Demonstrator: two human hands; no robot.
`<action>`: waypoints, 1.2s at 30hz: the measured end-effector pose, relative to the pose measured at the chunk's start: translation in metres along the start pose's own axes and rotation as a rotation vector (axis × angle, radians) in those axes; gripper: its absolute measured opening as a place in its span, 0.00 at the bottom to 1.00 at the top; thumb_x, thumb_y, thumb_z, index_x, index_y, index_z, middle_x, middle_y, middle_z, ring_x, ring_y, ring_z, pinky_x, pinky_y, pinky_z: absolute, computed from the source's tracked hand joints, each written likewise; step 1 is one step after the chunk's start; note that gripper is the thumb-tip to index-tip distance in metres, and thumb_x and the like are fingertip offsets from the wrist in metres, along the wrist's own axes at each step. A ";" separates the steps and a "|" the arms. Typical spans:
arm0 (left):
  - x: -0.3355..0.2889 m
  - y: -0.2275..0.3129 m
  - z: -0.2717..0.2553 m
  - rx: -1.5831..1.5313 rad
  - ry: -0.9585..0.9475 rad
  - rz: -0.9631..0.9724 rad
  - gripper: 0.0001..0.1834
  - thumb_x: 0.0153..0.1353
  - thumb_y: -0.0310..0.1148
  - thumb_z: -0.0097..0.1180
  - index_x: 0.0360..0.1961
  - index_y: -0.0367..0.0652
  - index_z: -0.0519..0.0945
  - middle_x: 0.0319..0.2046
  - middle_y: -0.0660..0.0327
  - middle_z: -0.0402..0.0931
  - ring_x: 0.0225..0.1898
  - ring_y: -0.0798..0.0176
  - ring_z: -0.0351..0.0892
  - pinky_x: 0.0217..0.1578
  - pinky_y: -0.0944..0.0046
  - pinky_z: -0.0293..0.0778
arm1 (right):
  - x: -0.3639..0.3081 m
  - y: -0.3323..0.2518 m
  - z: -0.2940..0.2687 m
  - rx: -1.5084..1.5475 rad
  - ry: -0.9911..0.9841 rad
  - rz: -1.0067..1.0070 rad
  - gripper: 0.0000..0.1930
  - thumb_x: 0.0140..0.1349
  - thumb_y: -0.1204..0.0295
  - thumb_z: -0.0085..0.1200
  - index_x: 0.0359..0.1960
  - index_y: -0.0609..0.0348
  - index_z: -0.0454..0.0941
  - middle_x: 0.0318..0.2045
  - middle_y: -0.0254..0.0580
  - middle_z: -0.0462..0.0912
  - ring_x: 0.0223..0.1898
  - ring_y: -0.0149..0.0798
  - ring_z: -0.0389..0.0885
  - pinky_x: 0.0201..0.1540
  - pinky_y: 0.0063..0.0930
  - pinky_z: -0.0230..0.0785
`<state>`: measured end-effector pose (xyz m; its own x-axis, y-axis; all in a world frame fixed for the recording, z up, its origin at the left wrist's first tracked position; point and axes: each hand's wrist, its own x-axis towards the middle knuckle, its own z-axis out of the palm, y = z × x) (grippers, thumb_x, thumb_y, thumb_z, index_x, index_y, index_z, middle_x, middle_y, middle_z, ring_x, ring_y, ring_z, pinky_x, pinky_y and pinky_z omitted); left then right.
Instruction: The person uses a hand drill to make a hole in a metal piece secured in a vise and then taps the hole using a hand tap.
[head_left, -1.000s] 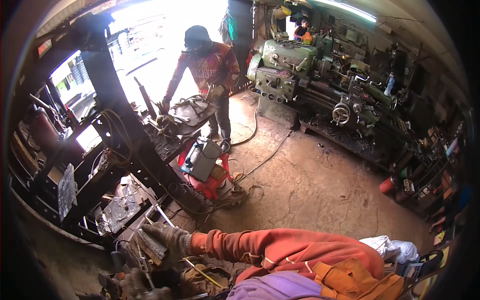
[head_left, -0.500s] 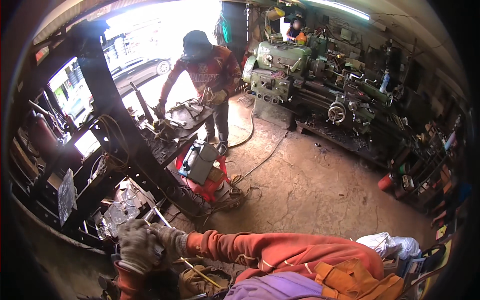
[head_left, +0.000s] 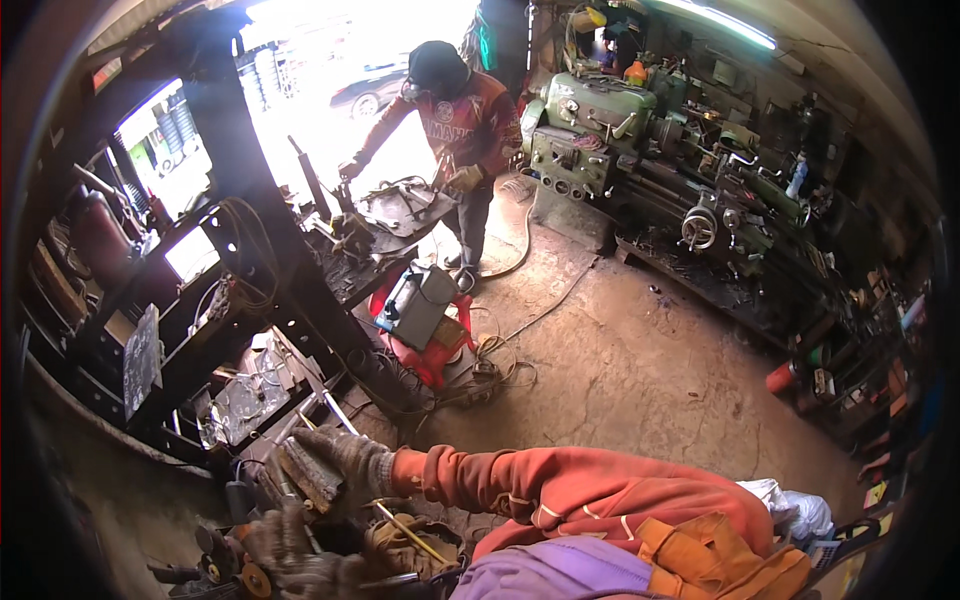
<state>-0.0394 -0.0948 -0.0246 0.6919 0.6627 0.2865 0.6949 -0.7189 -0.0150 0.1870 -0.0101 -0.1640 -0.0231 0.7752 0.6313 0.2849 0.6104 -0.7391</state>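
At the lower left, my right hand [head_left: 350,462] in a grey-brown work glove reaches across from the right in an orange sleeve [head_left: 560,485]. Its fingers lie along a dark brown, flat-sided piece [head_left: 312,474] and seem to grip it; the piece's kind cannot be made out. Below it, my left hand [head_left: 295,550], also gloved, is smeared by motion and apart from the right one. Whether it holds anything is not visible. Close beside the left hand are dark tools with a round orange disc [head_left: 256,580]. A yellowish rod [head_left: 415,532] lies to the right.
A co-worker in a dark head covering [head_left: 437,68] bends over a metal work table [head_left: 395,240]. Beneath it a grey box-shaped machine [head_left: 417,305] sits on a red stool [head_left: 425,365], with cables on the floor. A dark steel frame [head_left: 250,160] stands left, a green lathe [head_left: 600,115] far right.
My left hand has come away from the right hand and moved down. The brown piece now shows by my right hand. The whole view has shifted, placing the room further right.
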 end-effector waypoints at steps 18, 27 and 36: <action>0.130 -0.058 0.046 0.078 -0.017 0.337 0.16 0.64 0.41 0.59 0.45 0.47 0.92 0.60 0.54 0.83 0.67 0.48 0.77 0.66 0.40 0.71 | 0.003 -0.026 -0.013 -0.015 -0.170 0.127 0.50 0.49 0.46 0.79 0.71 0.52 0.70 0.64 0.47 0.79 0.64 0.49 0.78 0.73 0.43 0.70; 0.041 0.029 0.003 -0.415 0.062 0.189 0.22 0.67 0.55 0.65 0.32 0.45 0.87 0.72 0.41 0.69 0.77 0.36 0.60 0.78 0.32 0.42 | -0.001 0.003 -0.017 0.815 -0.241 0.558 0.67 0.43 0.57 0.86 0.81 0.64 0.51 0.72 0.54 0.71 0.75 0.48 0.67 0.79 0.41 0.61; 0.016 -0.063 -0.005 -0.060 0.100 -0.183 0.28 0.74 0.61 0.54 0.36 0.51 0.93 0.78 0.44 0.64 0.80 0.41 0.57 0.80 0.44 0.38 | -0.012 0.030 -0.013 0.180 -0.303 0.267 0.82 0.26 0.40 0.89 0.82 0.64 0.50 0.70 0.62 0.68 0.74 0.59 0.67 0.76 0.45 0.65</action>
<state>-0.0728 -0.0402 -0.0146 0.5303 0.7612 0.3733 0.7919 -0.6020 0.1025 0.2079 -0.0033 -0.1907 -0.2585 0.9061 0.3349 0.1485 0.3798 -0.9131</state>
